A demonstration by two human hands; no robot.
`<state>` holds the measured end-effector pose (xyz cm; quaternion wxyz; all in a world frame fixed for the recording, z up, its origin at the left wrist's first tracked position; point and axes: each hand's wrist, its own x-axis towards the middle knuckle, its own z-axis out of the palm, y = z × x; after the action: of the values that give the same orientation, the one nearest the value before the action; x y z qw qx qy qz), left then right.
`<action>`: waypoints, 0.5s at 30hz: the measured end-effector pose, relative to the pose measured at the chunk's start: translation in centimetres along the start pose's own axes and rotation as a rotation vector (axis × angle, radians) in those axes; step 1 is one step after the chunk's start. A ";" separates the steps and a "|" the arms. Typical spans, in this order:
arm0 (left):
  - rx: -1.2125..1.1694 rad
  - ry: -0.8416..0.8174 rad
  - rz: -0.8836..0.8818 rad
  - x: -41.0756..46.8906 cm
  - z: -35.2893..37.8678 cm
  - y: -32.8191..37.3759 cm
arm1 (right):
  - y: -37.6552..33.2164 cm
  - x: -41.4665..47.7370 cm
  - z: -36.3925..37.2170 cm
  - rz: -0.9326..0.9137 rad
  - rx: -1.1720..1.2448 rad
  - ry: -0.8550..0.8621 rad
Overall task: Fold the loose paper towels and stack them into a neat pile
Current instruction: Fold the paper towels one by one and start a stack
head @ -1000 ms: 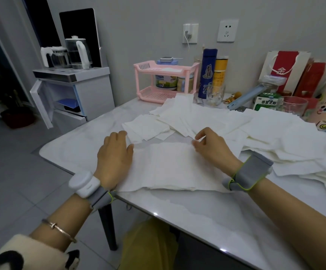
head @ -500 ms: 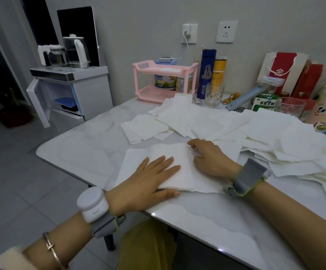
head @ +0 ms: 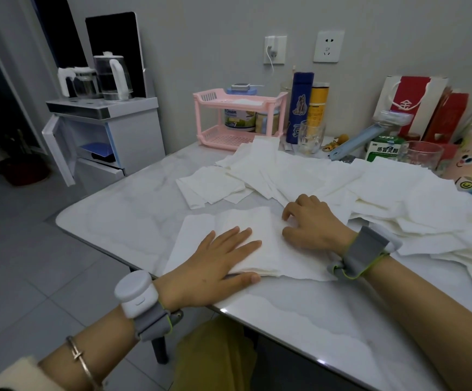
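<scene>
Left hand (head: 217, 263) lying flat, palm down, lower centre of frame, fingers straight, pointing right, thumb spread out below. Right hand (head: 313, 228) sitting just right of it, palm down, fingers bent, tips pressing down; pinching anything unclear. Left forearm (head: 93, 331) coming in from bottom left, right forearm (head: 432, 300) from bottom right.

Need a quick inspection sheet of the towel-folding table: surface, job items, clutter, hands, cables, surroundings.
Surface: white marbled table, towels across its far half.
Job's things: front towel under both hands; small towel pile behind it; loose towels heaped at right.
Clutter: pink rack, blue bottle, yellow can, glass, red bag along the wall.
Hands: left hand flat on the front towel; right hand fingers bent, tips on it, pinch unclear.
Cables: white cable hangs from the wall plug.
Surroundings: cabinet with kettles at left, door open; tiled floor.
</scene>
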<state>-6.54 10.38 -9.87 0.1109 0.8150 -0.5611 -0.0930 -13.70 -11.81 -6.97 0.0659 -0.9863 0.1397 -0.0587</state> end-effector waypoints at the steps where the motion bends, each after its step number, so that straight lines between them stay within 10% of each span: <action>1: 0.001 0.002 0.001 0.0 0.0 0.0 | 0.0 0.0 -0.1 0.003 0.015 -0.013; 15: -0.008 0.030 0.007 0.1 0.4 -0.2 | 0.6 -0.1 -3.3 0.139 0.150 -0.068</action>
<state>-6.47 10.37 -10.27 0.1231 0.8139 -0.5618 -0.0827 -14.40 -12.72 -3.85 0.1479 -0.9679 0.2007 -0.0307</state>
